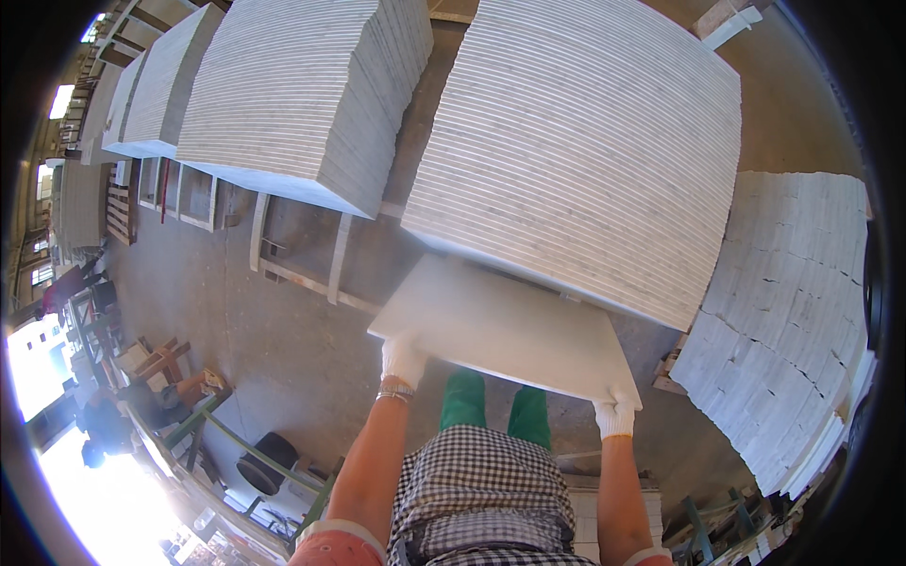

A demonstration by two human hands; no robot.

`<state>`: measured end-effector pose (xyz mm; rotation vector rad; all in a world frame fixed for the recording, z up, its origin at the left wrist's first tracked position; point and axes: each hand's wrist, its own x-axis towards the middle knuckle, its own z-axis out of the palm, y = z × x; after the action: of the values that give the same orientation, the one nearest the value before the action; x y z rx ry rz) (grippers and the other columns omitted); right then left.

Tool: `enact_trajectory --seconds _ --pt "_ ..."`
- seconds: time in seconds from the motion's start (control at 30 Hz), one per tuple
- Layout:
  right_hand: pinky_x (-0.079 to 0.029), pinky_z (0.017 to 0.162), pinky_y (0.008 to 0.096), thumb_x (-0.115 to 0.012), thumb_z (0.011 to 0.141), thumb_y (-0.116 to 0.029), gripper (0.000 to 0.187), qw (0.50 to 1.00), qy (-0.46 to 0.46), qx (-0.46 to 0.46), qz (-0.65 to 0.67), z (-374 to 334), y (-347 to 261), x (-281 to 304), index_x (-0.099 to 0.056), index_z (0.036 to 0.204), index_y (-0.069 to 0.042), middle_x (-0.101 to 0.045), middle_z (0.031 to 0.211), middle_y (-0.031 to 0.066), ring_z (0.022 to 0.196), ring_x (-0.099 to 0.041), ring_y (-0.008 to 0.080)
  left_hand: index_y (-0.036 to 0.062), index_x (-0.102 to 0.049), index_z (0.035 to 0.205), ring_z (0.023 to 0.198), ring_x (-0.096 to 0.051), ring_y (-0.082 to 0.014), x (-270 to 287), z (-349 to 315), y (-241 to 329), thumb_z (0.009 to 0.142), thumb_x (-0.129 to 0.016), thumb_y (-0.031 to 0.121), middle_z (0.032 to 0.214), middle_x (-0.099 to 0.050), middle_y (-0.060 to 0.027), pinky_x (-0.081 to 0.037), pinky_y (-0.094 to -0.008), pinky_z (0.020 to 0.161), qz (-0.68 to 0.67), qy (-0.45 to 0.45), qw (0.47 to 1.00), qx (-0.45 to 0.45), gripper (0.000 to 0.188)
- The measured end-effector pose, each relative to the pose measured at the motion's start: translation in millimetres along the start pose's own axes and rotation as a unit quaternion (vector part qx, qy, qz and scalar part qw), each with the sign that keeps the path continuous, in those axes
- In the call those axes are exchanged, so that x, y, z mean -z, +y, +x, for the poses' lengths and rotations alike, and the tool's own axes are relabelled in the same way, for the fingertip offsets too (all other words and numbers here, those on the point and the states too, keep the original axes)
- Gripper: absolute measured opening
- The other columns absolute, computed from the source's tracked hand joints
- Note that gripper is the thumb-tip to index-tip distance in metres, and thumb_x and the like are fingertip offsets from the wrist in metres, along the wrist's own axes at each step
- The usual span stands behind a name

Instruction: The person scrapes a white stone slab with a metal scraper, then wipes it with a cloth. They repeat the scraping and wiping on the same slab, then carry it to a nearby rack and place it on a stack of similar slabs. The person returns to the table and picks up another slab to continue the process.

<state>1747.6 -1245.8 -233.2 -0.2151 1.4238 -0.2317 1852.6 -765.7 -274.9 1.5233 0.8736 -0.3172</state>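
Note:
A large, pale rectangular stone slab (510,321) is held flat in front of my body, its near edge toward me. My left hand (404,362), in a white knit glove, grips the slab's near left corner. At the near right corner my right hand (616,413), gloved the same way, is closed on the slab too. The fingers of both hands are partly hidden. Just beyond the slab stands a big stack of thin, grey-white slabs (585,151) set on edge, close to the held slab's far side.
Another stack of upright slabs (274,104) stands at the far left on metal racks (302,274). To the right is a stack of rough-edged pale stone strips (783,311). Green metal frames (255,448) and a dark round tub (267,462) are at the lower left.

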Motion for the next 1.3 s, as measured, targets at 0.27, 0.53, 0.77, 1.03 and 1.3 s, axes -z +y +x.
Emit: enact_trajectory --seconds 0.27,0.53,0.77,1.03,1.3 --pt "-0.035 0.118 0.0692 -0.053 0.100 0.005 0.050 1.000 0.009 -0.006 -0.004 6.8 -8.4 -32.6 -0.047 0.149 -0.002 -0.048 0.156 0.0191 0.147 -0.041 0.0420 -0.0037 -0.070 0.116 0.106 -0.071 -0.0359 -24.5 12.1 24.5 0.089 -0.068 0.004 0.115 -0.072 -0.0192 -0.060 -0.0462 0.089 0.186 -0.044 0.977 -0.091 0.028" --pt "-0.036 0.117 0.0704 -0.052 0.099 0.007 0.049 0.999 0.038 -0.014 0.020 5.8 -18.0 -35.6 -0.051 0.147 -0.004 -0.053 0.151 0.0185 0.143 -0.045 0.0432 -0.0102 -0.068 0.116 0.105 -0.072 -0.0346 -34.9 8.2 34.3 0.095 -0.065 0.006 0.115 -0.072 -0.0192 -0.061 -0.0457 0.086 0.133 -0.057 0.987 -0.066 0.026" --pt "-0.036 0.117 0.0702 -0.053 0.099 0.007 0.048 0.999 0.013 -0.034 0.017 13.7 -20.2 -31.5 -0.051 0.146 -0.004 -0.052 0.152 0.0185 0.143 -0.045 0.0431 -0.0103 -0.068 0.115 0.105 -0.072 -0.0342 -32.9 7.9 35.6 0.095 -0.066 0.006 0.113 -0.072 -0.0200 -0.061 -0.0462 0.088 0.152 -0.048 0.983 -0.091 0.026" --pt "-0.037 0.118 0.0685 -0.054 0.099 0.006 0.049 1.000 -0.002 -0.029 0.007 5.8 -15.3 -37.4 -0.049 0.147 -0.002 -0.050 0.154 0.0196 0.144 -0.044 0.0434 0.0064 -0.078 0.112 0.102 -0.072 -0.0362 -41.0 -0.1 69.8 0.080 -0.074 0.003 0.110 -0.076 -0.0182 -0.058 -0.0415 0.092 0.289 -0.019 0.950 -0.116 0.033" --pt "-0.040 0.117 0.0666 -0.056 0.099 0.007 0.047 0.999 0.037 -0.032 0.006 10.1 -23.2 -38.2 -0.052 0.145 -0.003 -0.054 0.150 0.0185 0.141 -0.048 0.0404 0.0047 -0.077 0.113 0.103 -0.072 -0.0358 -44.1 -11.8 78.9 0.081 -0.073 0.003 0.111 -0.076 -0.0197 -0.058 -0.0409 0.094 0.345 -0.033 0.931 -0.111 0.033"
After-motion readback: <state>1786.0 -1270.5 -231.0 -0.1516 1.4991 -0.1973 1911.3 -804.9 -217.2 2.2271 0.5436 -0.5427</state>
